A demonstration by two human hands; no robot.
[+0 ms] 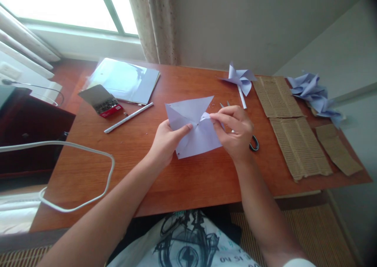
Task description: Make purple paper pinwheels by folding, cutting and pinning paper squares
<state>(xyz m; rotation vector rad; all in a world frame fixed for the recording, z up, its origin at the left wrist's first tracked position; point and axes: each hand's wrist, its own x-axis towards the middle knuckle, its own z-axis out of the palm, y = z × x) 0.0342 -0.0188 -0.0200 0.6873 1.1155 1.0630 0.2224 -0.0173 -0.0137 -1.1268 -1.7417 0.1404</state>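
while our left hand pins the lilac paper square at tabletop centre, our right hand grip pinches a corner inward from 3 o'clock; next calls for a pin.

Finished pinwheel at desk rear; scissors near centre; cardboard strips right; pin box, paper stick, folder left; cable over left edge.
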